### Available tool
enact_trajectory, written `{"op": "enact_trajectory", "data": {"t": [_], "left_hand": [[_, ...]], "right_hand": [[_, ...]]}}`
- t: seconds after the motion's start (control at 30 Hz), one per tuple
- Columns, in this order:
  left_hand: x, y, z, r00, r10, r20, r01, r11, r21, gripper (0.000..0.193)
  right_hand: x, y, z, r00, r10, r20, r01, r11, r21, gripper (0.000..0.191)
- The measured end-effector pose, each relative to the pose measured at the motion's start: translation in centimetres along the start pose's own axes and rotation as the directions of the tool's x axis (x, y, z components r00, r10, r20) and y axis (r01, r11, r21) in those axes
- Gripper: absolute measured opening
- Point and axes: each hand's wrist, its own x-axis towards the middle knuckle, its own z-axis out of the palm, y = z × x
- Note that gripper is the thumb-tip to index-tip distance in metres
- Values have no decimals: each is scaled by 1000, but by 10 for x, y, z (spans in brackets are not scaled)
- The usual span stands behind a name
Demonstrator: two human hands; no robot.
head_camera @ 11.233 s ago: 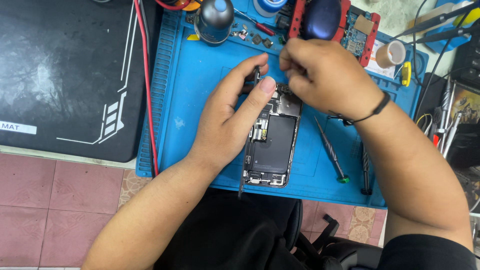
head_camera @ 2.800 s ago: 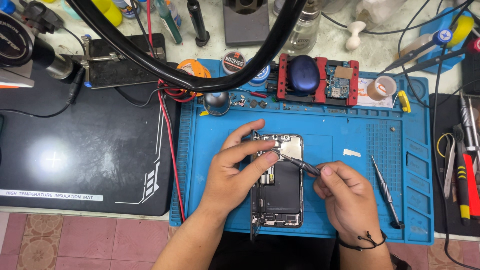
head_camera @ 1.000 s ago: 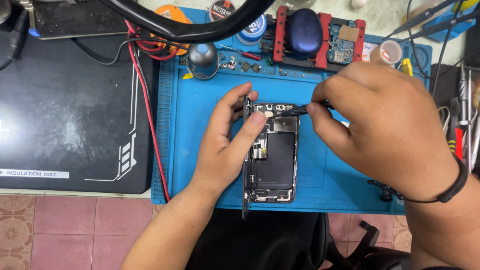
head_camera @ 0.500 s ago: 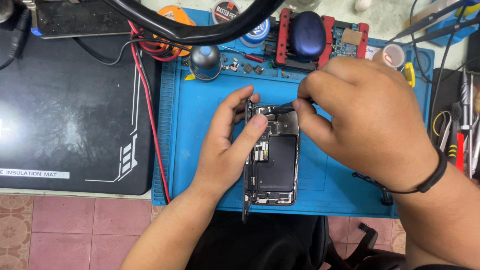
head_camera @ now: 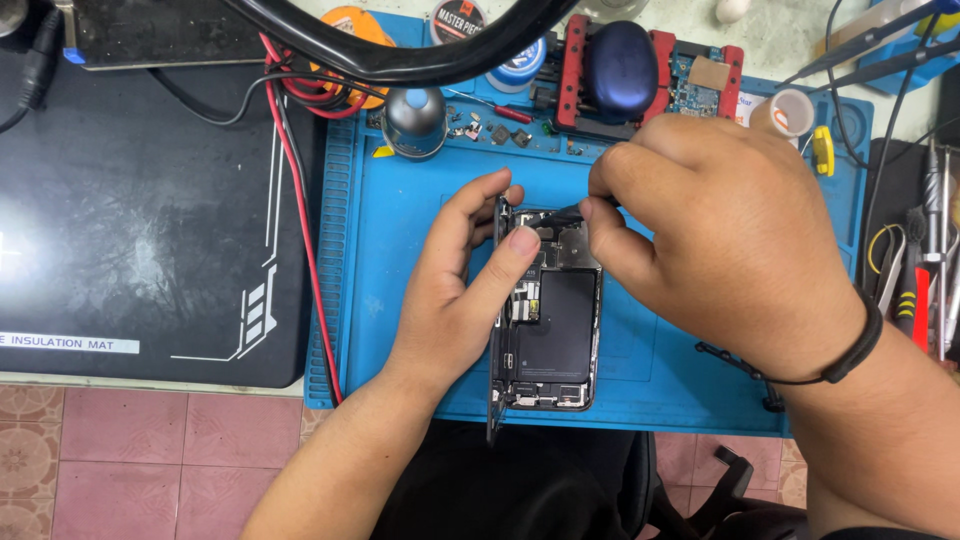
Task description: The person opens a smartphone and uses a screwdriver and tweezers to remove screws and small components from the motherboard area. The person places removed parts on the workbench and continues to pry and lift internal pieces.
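An opened smartphone (head_camera: 555, 330) lies back-off on the blue silicone work mat (head_camera: 400, 240), its black battery and small boards showing. My left hand (head_camera: 465, 290) steadies the phone, thumb pressed on its upper inside and fingers on its left edge. My right hand (head_camera: 720, 235) hovers over the phone's top end, fingers pinched around a thin dark tool (head_camera: 560, 213) whose tip touches the upper part of the phone. Most of the tool is hidden by the hand.
A large black insulation mat (head_camera: 140, 210) lies to the left, with red and black cables (head_camera: 300, 230) along its edge. At the back stand a red clamp with a blue part (head_camera: 620, 70), small screws, a metal dome (head_camera: 413, 120), tape roll (head_camera: 785, 112). Tools lie at right (head_camera: 930, 260).
My right hand has shifted left and up over the phone's top end, now covering more of it. My left hand has stayed on the phone. The view has drifted slightly.
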Motion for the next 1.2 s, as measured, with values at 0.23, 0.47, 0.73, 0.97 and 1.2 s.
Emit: {"op": "enact_trajectory", "data": {"t": [0.23, 0.47, 0.73, 0.97, 1.2], "left_hand": [[0, 1, -1, 1000, -1, -3, 1, 1000, 11, 51], [0, 0, 0, 1000, -5, 0, 5, 1000, -1, 51], [-1, 3, -3, 1000, -9, -6, 9, 998, -70, 44], [3, 10, -5, 997, 70, -17, -68, 989, 130, 25], [3, 13, -6, 997, 79, -19, -76, 987, 139, 26]], "right_hand": [[2, -1, 1, 1000, 2, -2, -2, 1000, 13, 15], [3, -2, 1, 1000, -13, -3, 13, 1000, 11, 16], [-18, 18, -8, 995, 90, -33, -85, 988, 129, 14], [-61, 42, -9, 853, 515, 84, -417, 576, 703, 13], [-78, 44, 2, 809, 561, 175, -480, 458, 748, 15]]}}
